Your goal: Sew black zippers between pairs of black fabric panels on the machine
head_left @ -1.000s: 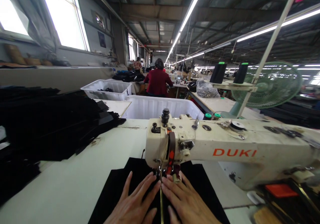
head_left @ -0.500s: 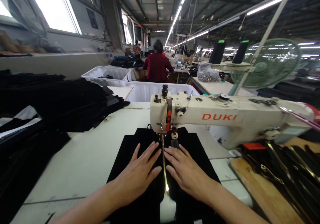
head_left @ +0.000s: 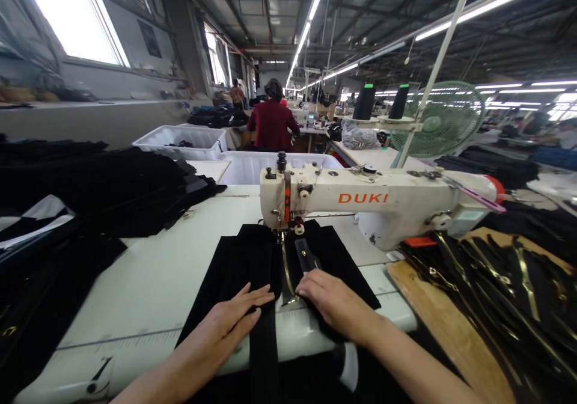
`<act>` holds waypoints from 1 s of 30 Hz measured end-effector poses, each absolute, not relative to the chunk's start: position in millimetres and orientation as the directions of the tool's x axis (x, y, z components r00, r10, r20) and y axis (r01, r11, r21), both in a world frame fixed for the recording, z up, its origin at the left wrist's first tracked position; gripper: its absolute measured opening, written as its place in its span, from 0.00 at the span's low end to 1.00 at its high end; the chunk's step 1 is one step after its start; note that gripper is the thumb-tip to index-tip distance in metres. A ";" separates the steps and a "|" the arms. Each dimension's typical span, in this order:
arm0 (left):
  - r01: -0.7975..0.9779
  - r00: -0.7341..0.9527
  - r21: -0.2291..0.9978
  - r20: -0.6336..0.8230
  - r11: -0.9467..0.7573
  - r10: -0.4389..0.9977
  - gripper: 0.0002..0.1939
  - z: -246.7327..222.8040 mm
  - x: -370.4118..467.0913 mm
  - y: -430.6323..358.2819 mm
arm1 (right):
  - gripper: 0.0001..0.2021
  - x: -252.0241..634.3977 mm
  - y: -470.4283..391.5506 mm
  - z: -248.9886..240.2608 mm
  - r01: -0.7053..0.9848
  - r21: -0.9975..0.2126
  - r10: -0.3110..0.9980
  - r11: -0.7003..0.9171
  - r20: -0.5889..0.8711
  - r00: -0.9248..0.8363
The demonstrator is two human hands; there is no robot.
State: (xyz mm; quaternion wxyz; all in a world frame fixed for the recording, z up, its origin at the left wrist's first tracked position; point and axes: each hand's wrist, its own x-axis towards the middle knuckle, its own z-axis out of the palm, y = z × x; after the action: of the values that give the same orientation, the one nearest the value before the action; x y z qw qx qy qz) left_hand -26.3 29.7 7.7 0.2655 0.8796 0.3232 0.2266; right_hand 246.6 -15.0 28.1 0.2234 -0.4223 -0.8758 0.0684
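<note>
Black fabric (head_left: 216,272) lies on the sewing machine's bed, part of it under the needle area of the white sewing machine (head_left: 315,190). A gold-toothed zipper (head_left: 285,260) runs from the presser foot toward me, curving right at its near end. My left hand (head_left: 234,317) rests flat on the left part of the fabric, fingers stretched out. With fingers bent together, my right hand (head_left: 333,299) grips the near end of the zipper and the fabric edge beside it; its fingertips are partly hidden. A dark zipped piece (head_left: 306,254) lies just beyond that hand.
Black fabric piles (head_left: 112,181) cover the table's left side. To the right, several gold zippers (head_left: 487,278) lie on a wooden board (head_left: 433,308). White bins (head_left: 180,139), thread cones (head_left: 364,102) and a green fan (head_left: 439,118) stand behind. A person in dark red (head_left: 273,124) sits farther back.
Both hands have drawn back toward me. My right hand has gone from lying flat to gripping the zipper's near end, which now bends right. The fabric halves are farther apart near me.
</note>
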 end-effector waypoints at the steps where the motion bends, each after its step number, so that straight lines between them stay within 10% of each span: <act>1: 0.450 0.678 0.639 0.210 -0.624 0.704 0.19 10.1 -26.8 29.7 | 0.11 248.1 -14.5 34.3 0.722 -0.316 0.784 0.615 0.340 -0.519; 8: 0.422 0.723 0.688 0.138 -0.591 0.677 0.20 14.7 -32.2 28.4 | 0.23 228.4 -38.9 22.0 0.797 -0.229 0.822 0.559 0.280 -0.496; 16: 0.451 0.738 0.627 0.138 -0.635 0.660 0.20 18.8 -35.8 30.2 | 0.15 242.9 -15.3 49.5 0.775 -0.021 0.753 0.631 0.254 -0.607; 20: 0.433 0.798 0.445 0.215 -0.784 0.563 0.22 9.2 -33.5 27.8 | 0.10 224.9 -26.6 34.4 0.710 0.135 0.678 0.691 0.219 -0.701; 30: 0.415 0.823 -0.137 0.479 -0.899 0.307 0.30 -6.9 -8.6 -4.3 | 0.21 210.7 -51.8 -6.9 0.772 -0.129 0.737 0.622 0.430 -0.521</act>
State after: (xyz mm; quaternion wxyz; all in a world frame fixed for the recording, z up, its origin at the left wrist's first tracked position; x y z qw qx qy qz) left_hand -8.6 -4.3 -6.9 -0.1185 0.9472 0.1907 0.2287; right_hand 210.7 -51.8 -6.9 0.2275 -0.4330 -0.8713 -0.0392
